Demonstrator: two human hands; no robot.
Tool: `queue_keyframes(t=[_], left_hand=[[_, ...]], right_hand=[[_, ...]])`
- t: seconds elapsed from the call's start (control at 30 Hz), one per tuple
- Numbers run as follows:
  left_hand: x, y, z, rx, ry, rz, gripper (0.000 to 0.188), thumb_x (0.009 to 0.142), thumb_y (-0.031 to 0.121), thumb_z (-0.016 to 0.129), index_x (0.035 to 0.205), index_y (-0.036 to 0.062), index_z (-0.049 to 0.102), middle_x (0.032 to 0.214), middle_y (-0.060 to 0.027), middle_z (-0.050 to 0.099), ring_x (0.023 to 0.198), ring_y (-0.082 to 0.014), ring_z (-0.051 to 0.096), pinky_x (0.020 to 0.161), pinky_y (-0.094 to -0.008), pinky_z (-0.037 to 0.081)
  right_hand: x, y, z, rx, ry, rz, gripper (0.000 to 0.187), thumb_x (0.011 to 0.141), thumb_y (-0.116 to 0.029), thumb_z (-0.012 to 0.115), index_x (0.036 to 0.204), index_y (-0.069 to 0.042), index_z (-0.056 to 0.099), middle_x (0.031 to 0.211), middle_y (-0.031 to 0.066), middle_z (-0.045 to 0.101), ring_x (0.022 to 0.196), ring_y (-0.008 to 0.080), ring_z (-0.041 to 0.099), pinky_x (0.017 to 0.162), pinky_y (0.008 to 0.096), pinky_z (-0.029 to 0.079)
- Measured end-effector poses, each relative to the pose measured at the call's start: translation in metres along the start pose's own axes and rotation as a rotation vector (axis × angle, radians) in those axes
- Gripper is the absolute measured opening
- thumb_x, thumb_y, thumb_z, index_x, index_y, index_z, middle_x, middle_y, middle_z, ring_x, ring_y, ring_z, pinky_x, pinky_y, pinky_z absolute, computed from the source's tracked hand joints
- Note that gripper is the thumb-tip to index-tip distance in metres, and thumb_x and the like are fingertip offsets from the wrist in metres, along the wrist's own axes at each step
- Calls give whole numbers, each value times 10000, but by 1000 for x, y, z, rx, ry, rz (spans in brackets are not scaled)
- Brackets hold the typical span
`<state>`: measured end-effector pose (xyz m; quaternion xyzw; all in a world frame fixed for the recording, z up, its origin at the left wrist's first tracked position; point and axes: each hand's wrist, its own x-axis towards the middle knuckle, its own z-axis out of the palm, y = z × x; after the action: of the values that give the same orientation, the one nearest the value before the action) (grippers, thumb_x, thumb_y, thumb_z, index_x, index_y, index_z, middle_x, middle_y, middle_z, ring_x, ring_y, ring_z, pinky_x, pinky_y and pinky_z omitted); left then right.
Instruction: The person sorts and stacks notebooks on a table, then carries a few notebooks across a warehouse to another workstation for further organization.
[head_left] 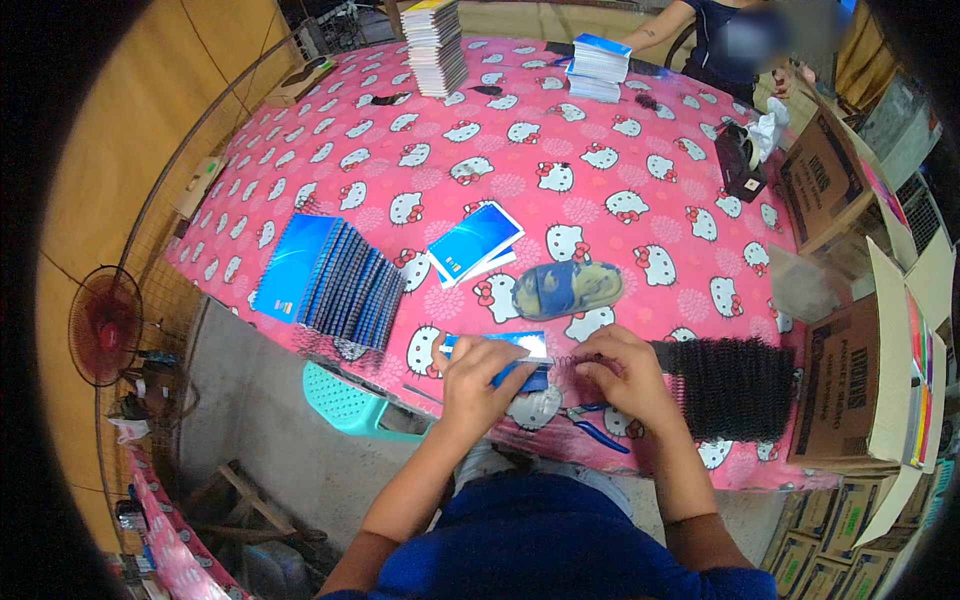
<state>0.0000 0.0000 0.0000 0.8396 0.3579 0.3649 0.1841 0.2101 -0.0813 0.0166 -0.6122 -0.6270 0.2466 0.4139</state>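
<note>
On pink cloth [380,185], left hand [478,378] pinches a notebook [524,340], long axis sideways; right hand [622,368] pinches a coil [565,366].

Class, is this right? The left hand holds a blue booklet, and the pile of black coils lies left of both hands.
Wrong side: in the head view, the pile of black coils lies right of the left hand and right hand. The left hand does hold a blue booklet.

A dark spiral coil [565,362] sits at the blue booklet's [536,380] right edge.
</note>
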Motion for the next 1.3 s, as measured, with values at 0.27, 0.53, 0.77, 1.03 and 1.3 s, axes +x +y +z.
queue_keyframes(t=[0.27,0.53,0.77,1.03,1.3], left_hand=[[2,1,0,3,17,9,154,691,212,775,810,161,692,843,26,667,829,-162,559,968,-475,203],[1,3,2,19,2,-14,146,692,184,765,815,153,693,855,33,674,846,-150,569,991,-444,201],[0,4,0,22,10,10,134,703,179,755,818,168,688,854,41,674,825,-150,566,967,-445,211],[1,3,0,-32,-13,55,171,689,184,774,839,155,697,852,26,677,816,-159,570,962,-450,231],[9,1,2,-41,10,24,240,647,208,800,813,122,649,845,-13,642,847,-199,570,932,-431,292]], right_hand=[[12,-7,6,272,-248,364,192,815,-128,644,992,-60,610,880,89,601,749,230,609,644,342,491],[9,-31,32,-316,20,-40,178,840,-199,606,988,-102,584,886,91,554,837,311,595,642,413,492],[7,-26,41,-313,-3,4,333,800,-240,663,1072,-78,561,881,142,561,841,357,583,712,437,480],[59,76,-9,-532,43,-38,453,756,-235,703,1130,-51,528,1043,192,599,981,345,580,815,424,483],[51,57,-9,381,99,37,273,714,-168,717,910,-42,575,894,118,635,873,252,611,774,362,485]])
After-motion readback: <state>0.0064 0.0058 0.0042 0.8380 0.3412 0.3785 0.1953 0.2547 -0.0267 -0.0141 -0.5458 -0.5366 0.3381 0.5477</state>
